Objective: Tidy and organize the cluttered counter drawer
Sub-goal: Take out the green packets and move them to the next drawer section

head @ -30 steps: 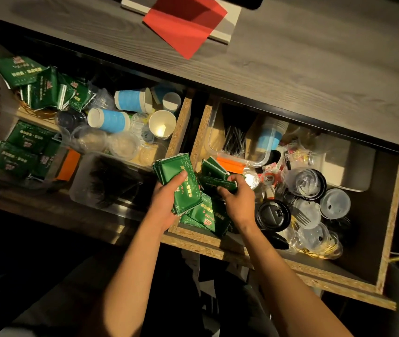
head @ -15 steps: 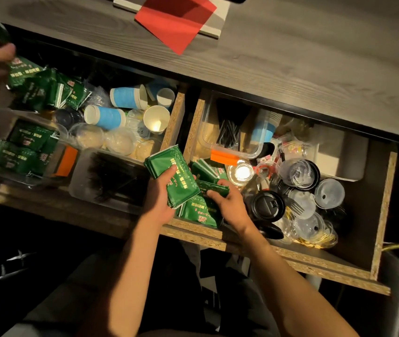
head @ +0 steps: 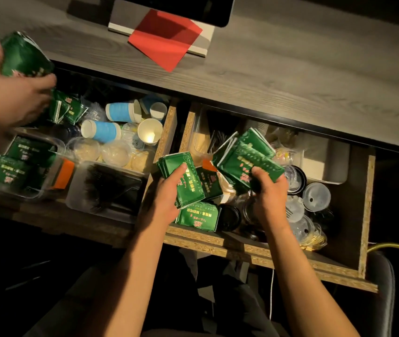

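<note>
Gathering loose green packets, I've got my left hand (head: 169, 190) gripping one stack (head: 181, 178) and my right hand (head: 267, 188) clutching another bunch (head: 244, 159) over the right drawer (head: 366, 215); next, prob merge w/ packets in left tub (head: 27, 193).

1. Two open drawers sit side by side below the tabletop (head: 290, 76).
2. Left drawer (head: 166, 132): paper cups (head: 101, 131) at the back, cutlery container (head: 106, 190) in front, packet tray (head: 18, 171) to its left.
3. Right drawer (head: 366, 215): packets (head: 199, 216) at the front left, lids (head: 315, 197) to the right.
</note>
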`<action>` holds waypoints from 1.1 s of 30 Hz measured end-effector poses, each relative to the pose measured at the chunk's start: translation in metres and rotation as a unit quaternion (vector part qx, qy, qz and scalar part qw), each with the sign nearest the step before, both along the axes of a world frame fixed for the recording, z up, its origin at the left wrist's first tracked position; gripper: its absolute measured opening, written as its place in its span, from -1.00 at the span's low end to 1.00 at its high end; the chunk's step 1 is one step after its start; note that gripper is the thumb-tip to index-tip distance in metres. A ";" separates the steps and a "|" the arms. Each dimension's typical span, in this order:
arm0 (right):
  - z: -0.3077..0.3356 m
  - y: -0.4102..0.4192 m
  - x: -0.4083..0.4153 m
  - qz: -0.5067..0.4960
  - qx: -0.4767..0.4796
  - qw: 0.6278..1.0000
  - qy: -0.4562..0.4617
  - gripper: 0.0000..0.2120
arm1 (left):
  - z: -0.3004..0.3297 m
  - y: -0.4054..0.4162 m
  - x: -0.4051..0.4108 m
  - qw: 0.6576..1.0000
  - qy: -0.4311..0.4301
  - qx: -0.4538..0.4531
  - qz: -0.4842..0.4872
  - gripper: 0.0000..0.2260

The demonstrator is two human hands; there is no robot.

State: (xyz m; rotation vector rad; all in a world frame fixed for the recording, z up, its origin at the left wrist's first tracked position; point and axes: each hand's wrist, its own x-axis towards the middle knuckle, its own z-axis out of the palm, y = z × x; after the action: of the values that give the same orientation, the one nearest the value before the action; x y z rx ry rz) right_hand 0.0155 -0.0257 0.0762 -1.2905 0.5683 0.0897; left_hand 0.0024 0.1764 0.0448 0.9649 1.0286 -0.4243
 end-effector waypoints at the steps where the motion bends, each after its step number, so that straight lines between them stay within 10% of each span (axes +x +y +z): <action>1: 0.009 -0.004 0.002 -0.017 0.047 0.999 0.003 -0.90 | -0.002 -0.003 0.001 1.000 0.009 0.000 -0.014 -0.17; 8: 0.040 -0.011 -0.001 0.028 0.200 0.977 0.074 -0.72 | 0.040 -0.041 0.009 0.994 -0.013 -0.081 -0.071 -0.22; 24: 0.054 -0.025 0.001 0.049 0.151 0.971 0.178 -0.73 | 0.076 -0.070 0.012 0.979 -0.131 -0.155 -0.021 -0.63; 31: 0.076 -0.026 0.009 -0.101 0.099 0.982 0.122 -0.29 | 0.092 -0.092 0.017 0.984 -0.129 -0.112 -0.045 -0.09; 33: 0.087 -0.018 0.007 -0.099 0.061 0.986 0.122 0.02 | 0.100 -0.099 0.021 0.984 -0.143 -0.106 -0.027 -0.20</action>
State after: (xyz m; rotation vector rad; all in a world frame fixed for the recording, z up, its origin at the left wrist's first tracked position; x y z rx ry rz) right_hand 0.0223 -0.0440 0.1631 -1.1046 0.8853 0.1180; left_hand 0.0229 0.0771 0.1452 0.8343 0.6837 -0.4172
